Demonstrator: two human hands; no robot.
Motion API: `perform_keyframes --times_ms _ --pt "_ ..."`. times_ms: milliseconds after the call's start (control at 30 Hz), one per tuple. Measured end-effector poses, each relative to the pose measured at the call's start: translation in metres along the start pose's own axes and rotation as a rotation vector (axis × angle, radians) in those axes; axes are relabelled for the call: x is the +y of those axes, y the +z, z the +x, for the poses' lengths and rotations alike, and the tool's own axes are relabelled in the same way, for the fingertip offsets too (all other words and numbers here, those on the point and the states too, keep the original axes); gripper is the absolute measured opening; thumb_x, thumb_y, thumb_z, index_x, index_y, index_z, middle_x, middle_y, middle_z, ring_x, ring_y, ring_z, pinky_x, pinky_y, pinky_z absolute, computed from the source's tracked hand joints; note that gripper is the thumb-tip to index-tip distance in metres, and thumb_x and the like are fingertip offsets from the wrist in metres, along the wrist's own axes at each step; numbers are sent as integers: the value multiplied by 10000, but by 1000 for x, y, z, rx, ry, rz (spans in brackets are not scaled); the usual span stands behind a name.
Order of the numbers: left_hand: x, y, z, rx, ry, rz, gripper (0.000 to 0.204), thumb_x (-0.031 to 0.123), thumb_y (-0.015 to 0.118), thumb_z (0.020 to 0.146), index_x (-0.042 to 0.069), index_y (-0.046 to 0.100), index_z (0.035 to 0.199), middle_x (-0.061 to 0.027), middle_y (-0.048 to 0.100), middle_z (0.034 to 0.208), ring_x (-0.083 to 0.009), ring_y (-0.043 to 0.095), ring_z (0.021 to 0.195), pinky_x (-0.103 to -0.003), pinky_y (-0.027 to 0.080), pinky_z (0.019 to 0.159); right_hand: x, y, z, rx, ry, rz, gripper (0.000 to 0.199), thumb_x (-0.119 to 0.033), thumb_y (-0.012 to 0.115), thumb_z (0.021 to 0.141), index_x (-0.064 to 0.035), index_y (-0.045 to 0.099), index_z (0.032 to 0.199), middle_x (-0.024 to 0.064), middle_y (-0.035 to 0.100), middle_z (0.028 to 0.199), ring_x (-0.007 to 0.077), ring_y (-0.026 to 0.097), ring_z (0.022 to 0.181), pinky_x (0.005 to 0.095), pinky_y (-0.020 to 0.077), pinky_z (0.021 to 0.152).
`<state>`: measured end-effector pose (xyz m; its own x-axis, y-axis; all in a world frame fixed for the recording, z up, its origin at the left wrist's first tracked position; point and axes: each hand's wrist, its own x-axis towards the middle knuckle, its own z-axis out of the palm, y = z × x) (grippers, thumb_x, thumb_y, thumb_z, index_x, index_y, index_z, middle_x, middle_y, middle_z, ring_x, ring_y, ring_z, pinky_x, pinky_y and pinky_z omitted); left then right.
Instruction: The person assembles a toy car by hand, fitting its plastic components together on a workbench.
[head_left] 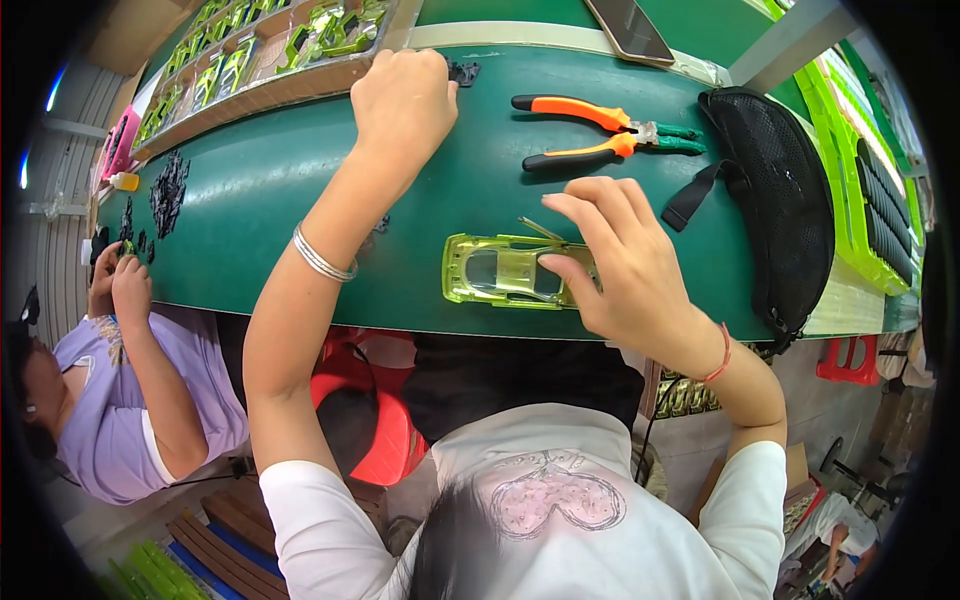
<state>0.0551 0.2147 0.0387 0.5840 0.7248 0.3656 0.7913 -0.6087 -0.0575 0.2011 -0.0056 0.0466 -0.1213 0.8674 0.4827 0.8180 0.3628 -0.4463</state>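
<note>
A shiny yellow-green toy car body [515,270] lies on the green tabletop near its front edge. My right hand [635,260] is over the car's right end, fingers curved and apart; the thumb lies across the car, and whether it presses on it I cannot tell. A thin pale strip [540,228] sticks out beside the car, below the index finger. Farther off to the left, my left hand [405,100] is closed, knuckles up, at the front wall of the parts tray. Small black pieces [464,73] lie right by its fingers; what they pinch is hidden.
The divided tray [250,107] holds several green car bodies. Pliers [610,135] with orange-black handles, a black zip pouch [775,200] and a phone [630,30] lie on the table. At left, a co-worker [140,390] handles small parts beside a black pile [170,195]. A green crate [870,200] stands right.
</note>
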Motion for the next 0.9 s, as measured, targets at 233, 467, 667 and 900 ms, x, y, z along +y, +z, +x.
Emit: perform_keyframes --times_ms 233,467,667,900 --pt "15 4 5 -16 162 316 98 87 705 822 66 740 911 -100 726 926 -305 689 931 -437 611 737 17 12 0 -112 8 68 152 -7 727 825 -19 687 971 84 641 881 281 606 791 401 524 693" --pt "0 -2 -20 228 146 -173 45 70 700 860 75 737 885 -112 731 901 -282 714 813 -411 577 657 21 18 -4 -95 14 137 139 8 707 814 -30 688 947 95 635 876 295 645 779 414 538 659" --pt "23 -71 -98 124 48 -666 129 90 730 893 41 771 1005 -142 751 944 -263 700 690 -331 536 606 19 4 4 -271 303 488 133 15 665 895 25 688 1026 108 695 905 228 658 711 345 521 638" --pt "35 -98 -120 195 700 -126 273 45 739 769 -66 750 1018 -134 735 1014 -191 650 797 -303 504 655 20 8 3 -441 516 942 188 -69 587 973 61 680 1072 123 719 799 176 613 676 343 498 659"
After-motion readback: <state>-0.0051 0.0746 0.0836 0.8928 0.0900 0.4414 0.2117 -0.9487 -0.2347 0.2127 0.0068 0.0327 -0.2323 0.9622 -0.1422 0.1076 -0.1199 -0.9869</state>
